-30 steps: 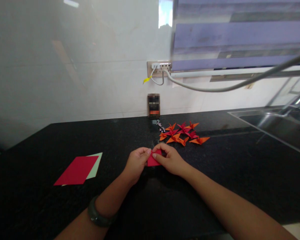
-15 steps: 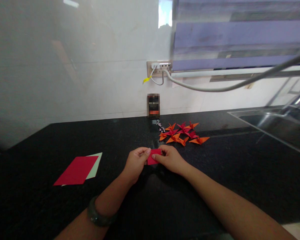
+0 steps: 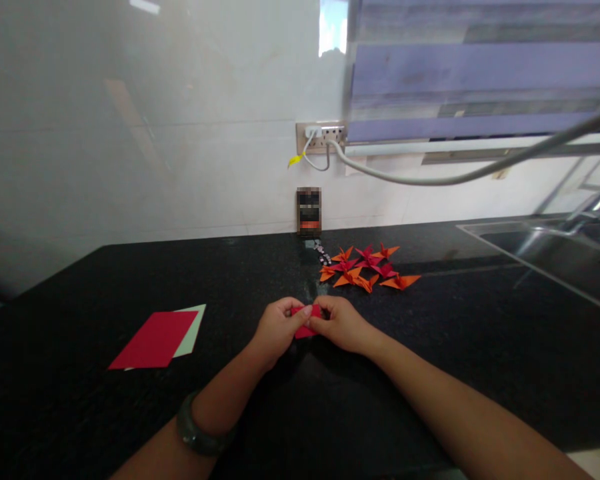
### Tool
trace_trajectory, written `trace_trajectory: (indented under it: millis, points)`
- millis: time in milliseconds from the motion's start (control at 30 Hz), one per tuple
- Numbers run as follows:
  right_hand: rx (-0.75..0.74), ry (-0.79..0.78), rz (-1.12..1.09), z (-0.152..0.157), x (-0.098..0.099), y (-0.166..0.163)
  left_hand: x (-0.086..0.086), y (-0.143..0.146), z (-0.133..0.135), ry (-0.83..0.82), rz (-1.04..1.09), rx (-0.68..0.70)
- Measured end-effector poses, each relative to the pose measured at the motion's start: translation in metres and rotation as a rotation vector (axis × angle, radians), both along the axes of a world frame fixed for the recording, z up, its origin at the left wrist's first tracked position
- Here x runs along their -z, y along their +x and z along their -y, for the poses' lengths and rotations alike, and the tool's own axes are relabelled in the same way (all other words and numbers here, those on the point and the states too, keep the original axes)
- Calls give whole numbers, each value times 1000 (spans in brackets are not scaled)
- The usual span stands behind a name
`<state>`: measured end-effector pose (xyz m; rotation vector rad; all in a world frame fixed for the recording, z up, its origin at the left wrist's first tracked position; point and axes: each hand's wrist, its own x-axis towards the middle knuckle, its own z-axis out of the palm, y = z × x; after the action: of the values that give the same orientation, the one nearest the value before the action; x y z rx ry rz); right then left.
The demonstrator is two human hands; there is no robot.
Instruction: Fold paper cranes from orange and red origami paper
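A small folded piece of red paper point(image 3: 306, 331) is held between my two hands, just above the black countertop. My left hand point(image 3: 279, 327) pinches it from the left, thumb on its face. From the right, my right hand point(image 3: 341, 323) grips it, and the two thumb tips meet near its middle. Fingers cover much of the paper, so its exact fold is hidden. Beyond my hands lie several folded paper cranes, an orange one point(image 3: 400, 281) and a red one point(image 3: 386, 271) among them. A flat red sheet point(image 3: 155, 340) rests on a pale green sheet point(image 3: 193, 337) to the left.
A phone-like dark object point(image 3: 309, 212), blurred out, leans on the wall with a beaded strap point(image 3: 323, 253) below it. A sink point(image 3: 555, 243) is set into the countertop point(image 3: 70, 293) at right. A grey cable point(image 3: 420, 180) runs from the wall socket point(image 3: 321, 138).
My left thumb has slid right across the red paper to meet the right thumb. Both hands have drawn closer together and the paper sits slightly lower.
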<state>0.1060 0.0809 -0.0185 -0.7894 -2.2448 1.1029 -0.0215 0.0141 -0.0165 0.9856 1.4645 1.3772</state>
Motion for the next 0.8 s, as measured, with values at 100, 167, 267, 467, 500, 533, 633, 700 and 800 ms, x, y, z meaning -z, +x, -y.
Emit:
trace_trajectory:
  millis: [100, 167, 267, 467, 500, 533, 633, 700, 800]
  points:
    - [2, 20, 13, -1, 0, 0, 0, -1, 0, 10, -10, 13]
    - [4, 28, 17, -1, 1, 0, 0, -1, 0, 12, -10, 17]
    - [-7, 26, 11, -1, 3, 0, 1, -1, 0, 11, -12, 22]
    - [-10, 54, 41, 0, 3, 1, 1, -2, -1, 22, -62, 41]
    - [-8, 64, 53, 0, 2, 1, 0, -2, -1, 21, -74, 47]
    - [-7, 75, 65, 0, 2, 1, 0, -2, -1, 19, -85, 55]
    - [-8, 146, 85, 1, 1, 1, -1, -2, -1, 12, -96, 81]
    - [-10, 206, 96, 2, -1, 1, -1, -2, -1, 9, -91, 89]
    - [-4, 273, 105, 3, -4, 2, 0, -2, -2, 2, -92, 89]
